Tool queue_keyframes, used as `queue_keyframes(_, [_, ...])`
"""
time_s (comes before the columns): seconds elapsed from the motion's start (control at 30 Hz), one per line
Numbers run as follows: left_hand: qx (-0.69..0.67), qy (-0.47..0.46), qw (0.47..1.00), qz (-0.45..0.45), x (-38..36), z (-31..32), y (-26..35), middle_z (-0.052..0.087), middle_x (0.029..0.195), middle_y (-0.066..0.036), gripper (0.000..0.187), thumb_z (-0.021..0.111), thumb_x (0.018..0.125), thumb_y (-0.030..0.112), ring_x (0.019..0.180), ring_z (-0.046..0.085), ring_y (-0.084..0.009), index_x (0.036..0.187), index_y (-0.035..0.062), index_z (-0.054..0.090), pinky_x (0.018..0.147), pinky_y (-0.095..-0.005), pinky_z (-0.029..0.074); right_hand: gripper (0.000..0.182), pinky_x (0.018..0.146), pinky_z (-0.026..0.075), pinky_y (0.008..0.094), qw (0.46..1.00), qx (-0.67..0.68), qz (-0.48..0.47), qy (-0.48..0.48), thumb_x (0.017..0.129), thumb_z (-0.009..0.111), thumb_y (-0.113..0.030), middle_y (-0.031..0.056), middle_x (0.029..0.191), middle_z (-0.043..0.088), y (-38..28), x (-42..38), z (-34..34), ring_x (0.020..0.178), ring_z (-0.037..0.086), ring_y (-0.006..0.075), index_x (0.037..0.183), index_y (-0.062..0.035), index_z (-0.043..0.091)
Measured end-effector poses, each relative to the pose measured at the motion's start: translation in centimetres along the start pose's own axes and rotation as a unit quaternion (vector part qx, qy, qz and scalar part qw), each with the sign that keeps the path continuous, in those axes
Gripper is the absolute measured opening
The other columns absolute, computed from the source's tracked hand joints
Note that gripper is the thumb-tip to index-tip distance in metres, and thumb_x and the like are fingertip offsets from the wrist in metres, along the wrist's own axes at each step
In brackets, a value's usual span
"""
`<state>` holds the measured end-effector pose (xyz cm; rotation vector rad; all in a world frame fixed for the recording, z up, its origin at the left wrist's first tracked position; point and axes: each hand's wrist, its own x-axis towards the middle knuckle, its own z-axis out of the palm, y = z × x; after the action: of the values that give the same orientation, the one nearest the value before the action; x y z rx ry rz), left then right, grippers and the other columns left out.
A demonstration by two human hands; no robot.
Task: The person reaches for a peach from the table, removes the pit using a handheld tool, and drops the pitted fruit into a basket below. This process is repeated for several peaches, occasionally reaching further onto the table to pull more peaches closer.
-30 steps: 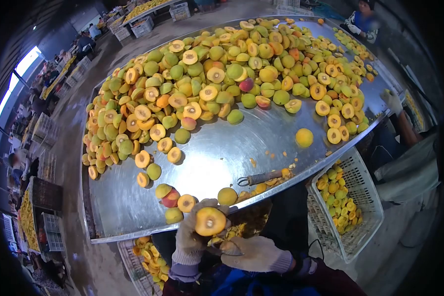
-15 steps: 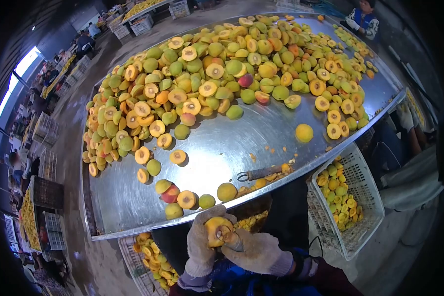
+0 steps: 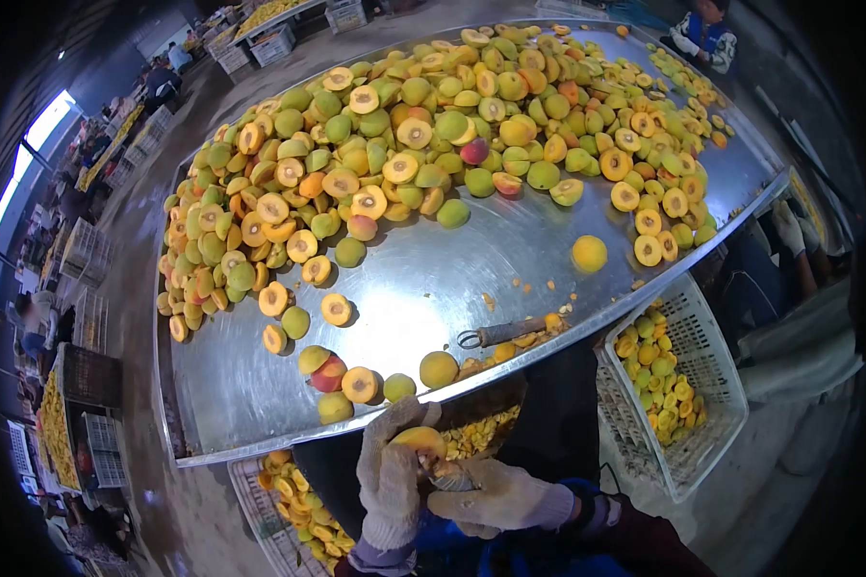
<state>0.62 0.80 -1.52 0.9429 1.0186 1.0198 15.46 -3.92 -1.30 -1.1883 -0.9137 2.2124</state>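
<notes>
My left hand (image 3: 390, 476), in a pale knit glove, is closed round a halved yellow peach (image 3: 420, 442) just below the table's near edge. Close beside it, my right hand (image 3: 500, 495), also gloved, is closed on a tool (image 3: 454, 478) whose metal end touches the fruit; its tip is hidden. A second tool (image 3: 500, 334) with a looped metal end and wrapped handle lies on the metal table (image 3: 394, 288). A large pile of peaches (image 3: 404, 125), many halved with stones showing, covers the table's far part.
A white crate (image 3: 731, 385) of peach halves stands at the right, another crate (image 3: 260, 510) at the lower left. A person (image 3: 707, 38) stands at the far right corner; a co-worker's gloved hand (image 3: 787, 229) shows at the right. Other workers and crates line the left background.
In my left hand the peach has tilted, showing its side rather than its face. My right hand has turned slightly. The whole view has shifted a little.
</notes>
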Motion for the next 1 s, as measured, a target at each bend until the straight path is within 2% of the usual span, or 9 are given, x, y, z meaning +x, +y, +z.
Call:
queue_keyframes(0.2, [0.219, -0.057, 0.961, 0.158, 0.4, -0.2, 1.0, 0.068, 0.104, -0.019, 0.044, 0.055, 0.095, 0.033, 0.099, 0.065, -0.0296, 0.112, -0.0067, 0.061, 0.086, -0.0359, 0.051, 0.032, 0.043, 0.036, 0.0230, 0.993, 0.103, -0.003, -0.060, 0.097, 0.055, -0.039, -0.0006, 0.058, 0.052, 1.9, -0.3, 0.2, 0.046, 0.048, 0.0080, 0.085, -0.0087, 0.054])
queue_keyframes(0.4, [0.385, -0.087, 0.880, 0.265, 0.9, -0.2, 1.4, 0.068, 0.096, -0.020, 0.029, 0.058, 0.091, 0.023, 0.091, 0.067, -0.0355, 0.106, -0.0015, 0.065, 0.078, -0.0374, 0.055, 0.031, 0.042, 0.034, 0.0219, 0.971, 0.088, -0.194, -0.109, 0.097, 0.054, -0.038, -0.0020, 0.058, 0.052, 2.9, -0.4, 0.0, 0.047, 0.048, 0.0064, 0.086, -0.0089, 0.058])
queue_keyframes(0.5, [0.282, -0.047, 0.887, 0.362, 0.6, 0.2, 1.0, 0.068, 0.096, -0.020, 0.024, 0.057, 0.091, 0.017, 0.089, 0.067, -0.0351, 0.106, 0.0006, 0.065, 0.076, -0.0370, 0.055, 0.029, 0.041, 0.032, 0.0210, 0.975, 0.175, 0.021, -0.134, 0.098, 0.053, -0.035, -0.0024, 0.056, 0.050, 2.4, -0.7, 0.0, 0.045, 0.045, 0.0059, 0.090, -0.0084, 0.060])
queue_keyframes(0.57, [0.384, -0.141, 0.880, 0.243, 1.5, 0.0, 2.3, 0.067, 0.100, -0.020, 0.023, 0.057, 0.091, 0.016, 0.090, 0.067, -0.0335, 0.107, 0.0010, 0.065, 0.077, -0.0384, 0.054, 0.023, 0.049, 0.039, 0.0228, 0.964, 0.004, -0.253, -0.084, 0.098, 0.054, -0.030, -0.0005, 0.068, 0.056, 4.5, 0.2, 0.0, 0.055, 0.051, 0.0080, 0.097, -0.0080, 0.061])
queue_keyframes(0.6, [0.314, -0.137, 0.937, 0.067, 1.5, -0.2, 2.3, 0.067, 0.103, -0.021, 0.024, 0.057, 0.092, 0.017, 0.091, 0.067, -0.0335, 0.107, 0.0002, 0.065, 0.080, -0.0393, 0.053, 0.023, 0.049, 0.039, 0.0228, 0.963, 0.004, -0.254, -0.085, 0.098, 0.054, -0.030, -0.0005, 0.068, 0.056, 4.7, 0.4, -0.3, 0.055, 0.051, 0.0080, 0.097, -0.0080, 0.061])
queue_keyframes(0.67, [0.332, -0.150, 0.918, 0.155, 1.9, -0.8, 1.1, 0.067, 0.098, -0.016, 0.030, 0.052, 0.095, 0.024, 0.084, 0.066, -0.0279, 0.105, -0.0018, 0.065, 0.074, -0.0350, 0.052, 0.018, 0.067, 0.047, 0.0253, 0.985, 0.094, -0.071, -0.127, 0.097, 0.053, -0.022, 0.0016, 0.088, 0.061, 5.0, 0.4, -1.0, 0.076, 0.058, 0.0114, 0.104, -0.0078, 0.061])
queue_keyframes(0.7, [0.346, -0.161, 0.893, 0.238, 1.9, -1.1, 0.4, 0.068, 0.093, -0.011, 0.039, 0.047, 0.098, 0.031, 0.078, 0.066, -0.0223, 0.102, -0.0037, 0.064, 0.069, -0.0306, 0.051, 0.018, 0.067, 0.047, 0.0253, 0.985, 0.096, -0.070, -0.125, 0.097, 0.053, -0.022, 0.0016, 0.088, 0.061, 5.4, 0.3, -1.0, 0.076, 0.058, 0.0114, 0.104, -0.0078, 0.061])
queue_keyframes(0.93, [0.210, -0.125, 0.953, 0.180, 1.0, 0.2, 0.1, 0.068, 0.093, -0.018, 0.052, 0.047, 0.098, 0.048, 0.077, 0.067, -0.0291, 0.107, -0.0012, 0.061, 0.067, -0.0360, 0.055, 0.018, 0.087, 0.046, 0.0299, 0.918, 0.320, -0.097, -0.215, 0.095, 0.053, -0.015, 0.0053, 0.103, 0.062, 7.5, 1.3, 0.0, 0.100, 0.060, 0.0172, 0.110, -0.0088, 0.060])
queue_keyframes(1.0, [-0.048, -0.098, 0.991, -0.083, 0.9, 0.4, -0.1, 0.067, 0.092, -0.020, 0.055, 0.050, 0.095, 0.052, 0.073, 0.066, -0.0307, 0.109, -0.0007, 0.059, 0.062, -0.0366, 0.055, 0.018, 0.090, 0.046, 0.0308, 0.921, 0.342, -0.059, -0.175, 0.095, 0.052, -0.015, 0.0062, 0.106, 0.062, 7.7, 1.5, -0.3, 0.102, 0.060, 0.0190, 0.111, -0.0091, 0.060])
